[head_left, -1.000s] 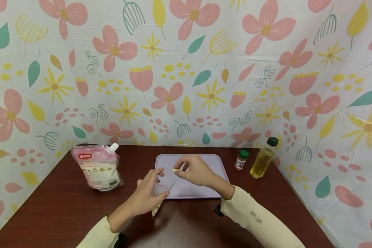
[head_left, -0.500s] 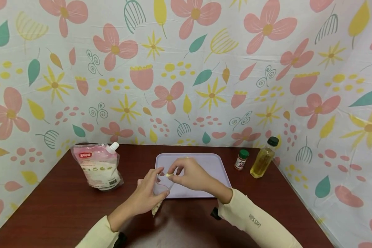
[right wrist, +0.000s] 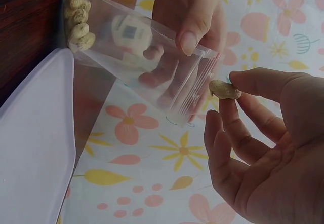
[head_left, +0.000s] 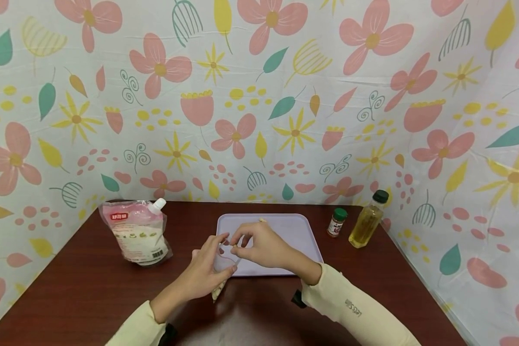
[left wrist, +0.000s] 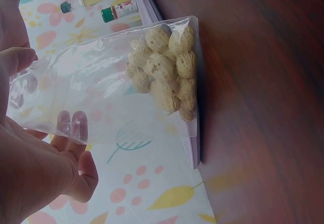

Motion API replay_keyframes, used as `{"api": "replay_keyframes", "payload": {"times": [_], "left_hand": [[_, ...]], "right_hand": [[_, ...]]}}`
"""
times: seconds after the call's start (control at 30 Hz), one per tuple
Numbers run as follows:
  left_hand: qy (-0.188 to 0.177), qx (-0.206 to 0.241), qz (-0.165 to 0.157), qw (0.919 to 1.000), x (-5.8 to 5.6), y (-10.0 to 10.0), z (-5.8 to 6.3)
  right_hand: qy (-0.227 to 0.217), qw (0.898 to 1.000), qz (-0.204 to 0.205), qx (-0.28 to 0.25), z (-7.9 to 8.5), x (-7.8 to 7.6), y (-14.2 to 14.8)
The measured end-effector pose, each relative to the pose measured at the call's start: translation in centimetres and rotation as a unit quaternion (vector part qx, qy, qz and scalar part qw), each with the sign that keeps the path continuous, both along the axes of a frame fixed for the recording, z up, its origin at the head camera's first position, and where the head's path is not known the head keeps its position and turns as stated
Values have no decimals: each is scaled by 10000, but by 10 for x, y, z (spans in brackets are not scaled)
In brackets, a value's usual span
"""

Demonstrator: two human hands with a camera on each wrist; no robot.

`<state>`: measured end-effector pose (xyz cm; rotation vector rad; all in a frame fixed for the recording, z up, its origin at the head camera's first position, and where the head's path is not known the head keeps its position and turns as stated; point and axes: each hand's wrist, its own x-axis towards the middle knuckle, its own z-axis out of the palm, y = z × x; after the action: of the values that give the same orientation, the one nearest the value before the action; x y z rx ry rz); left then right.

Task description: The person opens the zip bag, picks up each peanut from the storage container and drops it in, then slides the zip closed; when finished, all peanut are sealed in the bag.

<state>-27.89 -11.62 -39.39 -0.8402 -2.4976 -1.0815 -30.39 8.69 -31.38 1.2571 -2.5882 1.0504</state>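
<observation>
My left hand (head_left: 204,271) grips a clear zip bag (left wrist: 101,77) near its mouth, which gapes between thumb and fingers. Several unshelled peanuts (left wrist: 164,74) are bunched at the bag's bottom, the end hanging close over the table. Thumb and fingertips of my right hand (head_left: 265,245) pinch a single peanut (right wrist: 224,89) just outside the bag's opening, seen best in the right wrist view. Both hands are over the near left part of a pale purple tray (head_left: 291,240). Near the tray's far side, a small peanut-coloured piece (head_left: 263,220) shows above my right hand.
A pink and white spouted pouch (head_left: 138,235) stands at the left of the dark wooden table (head_left: 91,298). Right of the tray are a small green-capped jar (head_left: 337,223) and a bottle of yellow oil (head_left: 367,221). A flowered sheet (head_left: 285,120) hangs behind.
My right hand has moved left with the pinched peanut, closer to the bag's mouth. The piece on the tray has come out from behind that hand. My left hand and the bag stay put.
</observation>
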Motion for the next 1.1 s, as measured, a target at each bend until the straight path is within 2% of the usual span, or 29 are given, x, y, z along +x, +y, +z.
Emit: {"api": "replay_keyframes", "payload": {"times": [0.3,0.53,0.9,1.1], "left_hand": [[48,12,-9,10000,0,-1,0],[-1,19,-34,10000,0,-1,1],[68,15,-11,10000,1,-2,1],[-14,9,5,10000,1,-2,1]], "right_hand": [[120,9999,-59,62,1,-1,-1],[-181,9996,-86,-178,0,-7,1],[-496,9966,-361,-545,-10,-29,10],[-623,9942,-598,-647,-20,-47,16]]}}
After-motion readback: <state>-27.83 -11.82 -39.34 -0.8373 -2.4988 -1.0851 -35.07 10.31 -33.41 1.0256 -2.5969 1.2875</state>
